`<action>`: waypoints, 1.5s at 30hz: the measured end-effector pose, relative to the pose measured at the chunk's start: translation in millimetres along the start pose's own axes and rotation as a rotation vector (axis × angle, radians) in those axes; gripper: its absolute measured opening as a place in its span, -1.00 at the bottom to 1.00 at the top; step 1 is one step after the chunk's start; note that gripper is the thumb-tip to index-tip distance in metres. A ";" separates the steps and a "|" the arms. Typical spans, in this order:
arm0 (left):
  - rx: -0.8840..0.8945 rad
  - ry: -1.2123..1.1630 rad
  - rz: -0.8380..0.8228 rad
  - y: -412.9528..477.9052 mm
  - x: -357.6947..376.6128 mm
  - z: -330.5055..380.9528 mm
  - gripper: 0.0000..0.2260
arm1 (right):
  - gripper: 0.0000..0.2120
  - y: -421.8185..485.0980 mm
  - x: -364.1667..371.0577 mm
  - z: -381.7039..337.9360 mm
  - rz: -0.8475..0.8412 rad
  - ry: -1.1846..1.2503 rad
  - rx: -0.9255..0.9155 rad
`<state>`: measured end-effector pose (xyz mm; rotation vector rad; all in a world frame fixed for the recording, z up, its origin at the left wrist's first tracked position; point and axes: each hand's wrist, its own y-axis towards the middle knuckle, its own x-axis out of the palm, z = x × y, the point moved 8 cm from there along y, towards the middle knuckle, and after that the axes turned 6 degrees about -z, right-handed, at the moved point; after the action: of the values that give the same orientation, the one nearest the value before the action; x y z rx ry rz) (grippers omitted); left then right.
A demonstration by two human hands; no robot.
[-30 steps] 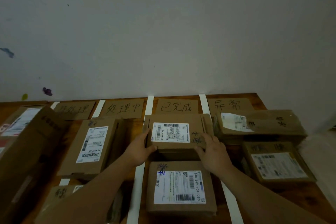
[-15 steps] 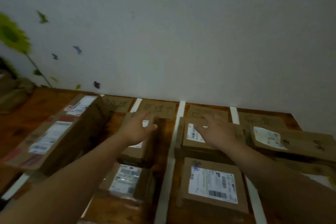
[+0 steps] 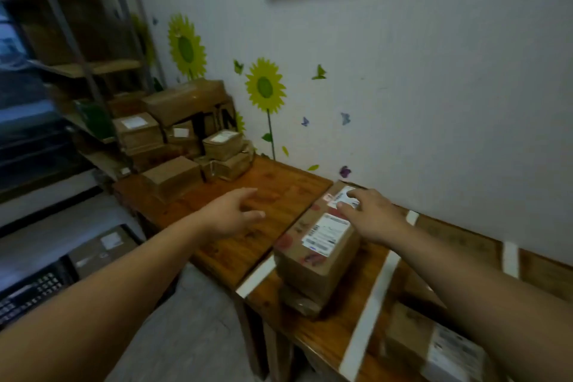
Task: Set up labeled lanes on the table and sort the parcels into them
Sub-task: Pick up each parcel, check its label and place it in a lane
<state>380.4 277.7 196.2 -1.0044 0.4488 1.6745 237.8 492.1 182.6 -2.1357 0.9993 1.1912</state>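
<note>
A tall brown parcel (image 3: 316, 245) with a white label and red stickers stands in the leftmost lane of the wooden table (image 3: 328, 329), between white tape strips (image 3: 369, 310). My right hand (image 3: 369, 217) hovers open over its far top edge. My left hand (image 3: 232, 211) is open and empty above the bare wood of a second table (image 3: 273, 186) to the left. A pile of brown parcels (image 3: 192, 139) sits at that table's far end. Another labelled parcel (image 3: 440, 347) lies in the lane at the bottom right.
A metal shelf rack (image 3: 77, 65) stands at the far left beside the pile. A black crate (image 3: 34, 288) holding a box sits on the floor at the lower left. The wall with sunflower stickers (image 3: 265, 87) runs behind both tables.
My view has swung left, away from the labelled lanes and towards the parcel pile. Both hands have let go of the parcel in the third lane and moved left, open.
</note>
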 end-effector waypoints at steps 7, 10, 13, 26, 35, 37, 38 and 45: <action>-0.105 -0.074 0.041 12.5 -90.4 -114.8 -0.40 | -0.40 82.6 49.0 -108.5 -0.107 -0.048 -0.089; -0.136 -0.077 0.041 37.4 -111.2 -150.3 -0.40 | -0.38 131.4 67.4 -134.8 -0.132 -0.048 -0.106; -0.165 -0.087 0.055 73.2 -132.0 -178.8 -0.41 | -0.38 188.4 86.4 -155.4 -0.143 -0.033 -0.110; -0.173 -0.118 -0.021 249.7 -219.3 -267.3 -0.41 | -0.41 379.7 155.3 -237.9 -0.234 0.019 -0.032; -0.026 -0.108 -0.128 377.9 -271.5 -347.9 -0.37 | -0.53 464.6 193.4 -294.7 -0.123 0.123 0.136; -0.016 -0.127 -0.158 401.2 -283.4 -361.4 -0.39 | -0.55 479.6 200.7 -304.8 -0.100 0.160 0.184; -0.006 -0.145 -0.169 413.0 -288.0 -365.6 -0.41 | -0.56 486.9 203.7 -308.4 -0.091 0.180 0.213; -0.019 -0.250 -0.204 491.0 -292.0 -376.1 -0.41 | -0.52 544.9 226.9 -310.8 -0.057 0.320 0.377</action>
<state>95.1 -339.3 121.1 -0.8118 0.1596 1.5954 42.9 -141.0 103.6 -2.0624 1.1807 0.5831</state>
